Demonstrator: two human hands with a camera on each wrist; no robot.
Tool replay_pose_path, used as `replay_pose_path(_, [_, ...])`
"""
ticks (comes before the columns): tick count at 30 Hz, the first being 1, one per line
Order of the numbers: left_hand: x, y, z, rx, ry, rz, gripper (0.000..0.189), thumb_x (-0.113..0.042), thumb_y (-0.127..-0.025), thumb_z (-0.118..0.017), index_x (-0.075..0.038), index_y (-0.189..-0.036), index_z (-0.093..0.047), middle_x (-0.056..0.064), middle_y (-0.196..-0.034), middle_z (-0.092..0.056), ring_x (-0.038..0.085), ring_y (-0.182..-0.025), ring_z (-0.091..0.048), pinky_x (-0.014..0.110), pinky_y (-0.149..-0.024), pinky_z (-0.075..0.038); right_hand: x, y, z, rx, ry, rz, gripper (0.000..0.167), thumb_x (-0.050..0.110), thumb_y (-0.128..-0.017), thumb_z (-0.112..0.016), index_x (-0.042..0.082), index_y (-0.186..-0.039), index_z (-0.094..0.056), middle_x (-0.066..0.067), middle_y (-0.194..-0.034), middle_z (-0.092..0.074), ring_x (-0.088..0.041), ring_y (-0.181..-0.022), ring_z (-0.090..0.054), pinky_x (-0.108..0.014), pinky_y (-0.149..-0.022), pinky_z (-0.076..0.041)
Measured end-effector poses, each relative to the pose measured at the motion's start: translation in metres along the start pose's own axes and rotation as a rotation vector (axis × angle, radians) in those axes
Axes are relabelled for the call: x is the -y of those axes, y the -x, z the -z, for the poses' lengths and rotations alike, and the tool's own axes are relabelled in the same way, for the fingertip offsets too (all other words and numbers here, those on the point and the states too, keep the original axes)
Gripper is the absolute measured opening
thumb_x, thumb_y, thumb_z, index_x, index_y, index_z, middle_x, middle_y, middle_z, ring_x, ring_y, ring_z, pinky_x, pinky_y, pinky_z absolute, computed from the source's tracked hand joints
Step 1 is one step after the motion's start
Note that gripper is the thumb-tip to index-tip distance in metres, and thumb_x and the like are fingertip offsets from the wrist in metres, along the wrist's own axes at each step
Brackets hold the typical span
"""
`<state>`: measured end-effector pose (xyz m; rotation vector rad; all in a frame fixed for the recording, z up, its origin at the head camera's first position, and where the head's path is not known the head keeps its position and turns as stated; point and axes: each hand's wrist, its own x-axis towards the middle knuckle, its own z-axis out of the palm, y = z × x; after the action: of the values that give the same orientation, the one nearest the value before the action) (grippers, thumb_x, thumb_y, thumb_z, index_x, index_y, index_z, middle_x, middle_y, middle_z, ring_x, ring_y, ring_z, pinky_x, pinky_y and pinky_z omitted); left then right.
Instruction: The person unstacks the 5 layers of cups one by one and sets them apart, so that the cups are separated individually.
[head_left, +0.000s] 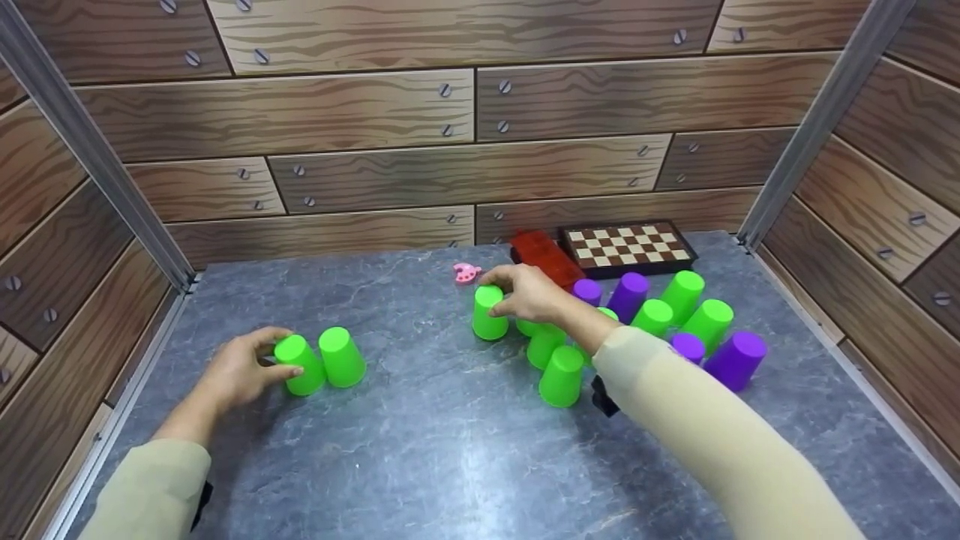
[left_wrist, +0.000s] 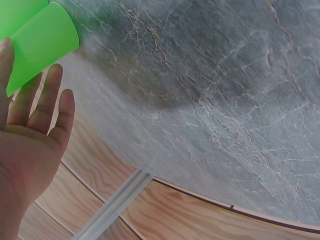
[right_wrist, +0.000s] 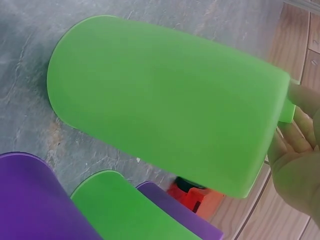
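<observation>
Toward the left of the table, my left hand (head_left: 238, 369) holds an upside-down green cup (head_left: 301, 366), thumb across its near side and fingers behind. A second upside-down green cup (head_left: 342, 358) stands right beside it. My right hand (head_left: 529, 291) pinches another upside-down green cup (head_left: 490, 313) between thumb and fingers, left of the cup group. In the right wrist view a large green cup (right_wrist: 165, 100) hides most of the cup that the right hand (right_wrist: 300, 165) holds. The left wrist view shows the left hand (left_wrist: 35, 145) against the side of a green cup (left_wrist: 45, 40).
Several upside-down green cups (head_left: 561, 379) and purple cups (head_left: 737, 361) stand at the right, some hidden under the right forearm. Behind them lie a checkered board (head_left: 630, 247) and a red case (head_left: 546, 259). A small pink toy (head_left: 466, 273) lies near the wooden-plank back wall (head_left: 360, 180).
</observation>
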<state>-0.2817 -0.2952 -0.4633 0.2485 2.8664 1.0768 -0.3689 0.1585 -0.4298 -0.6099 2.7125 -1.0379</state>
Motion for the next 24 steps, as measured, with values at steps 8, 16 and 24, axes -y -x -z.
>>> replay_pose_path(8, [-0.0002, 0.0019, 0.0, -0.001, 0.011, 0.007, 0.058, -0.02, -0.093, -0.086, 0.0, -0.142, -0.061, 0.025, -0.13, -0.069, 0.045, -0.12, -0.067, 0.054, -0.093, -0.061, -0.0012, 0.0003, -0.0027, 0.001, 0.023, -0.011, 0.051, 0.002, -0.088, -0.085, 0.004, -0.137, -0.069, -0.014, -0.137, -0.069, -0.031, -0.125, -0.064, -0.044, -0.109, -0.053])
replay_pose_path(16, [0.0005, 0.0019, -0.0008, -0.006, 0.011, 0.011, 0.057, -0.019, -0.092, -0.086, 0.0, -0.14, -0.062, 0.026, -0.131, -0.068, 0.046, -0.121, -0.066, 0.056, -0.096, -0.059, -0.0001, 0.0014, -0.0043, 0.009, 0.017, -0.05, 0.052, 0.002, -0.09, -0.084, 0.006, -0.139, -0.068, -0.013, -0.14, -0.067, -0.031, -0.129, -0.062, -0.044, -0.111, -0.052])
replay_pose_path(24, [0.0003, 0.0001, -0.0004, 0.0, 0.003, 0.017, 0.059, -0.022, -0.093, -0.086, 0.0, -0.141, -0.061, 0.026, -0.131, -0.068, 0.046, -0.121, -0.066, 0.056, -0.096, -0.059, 0.0052, 0.0037, 0.0029, -0.005, 0.029, -0.021, 0.054, 0.002, -0.09, -0.083, 0.003, -0.142, -0.065, -0.016, -0.14, -0.067, -0.033, -0.132, -0.061, -0.044, -0.114, -0.049])
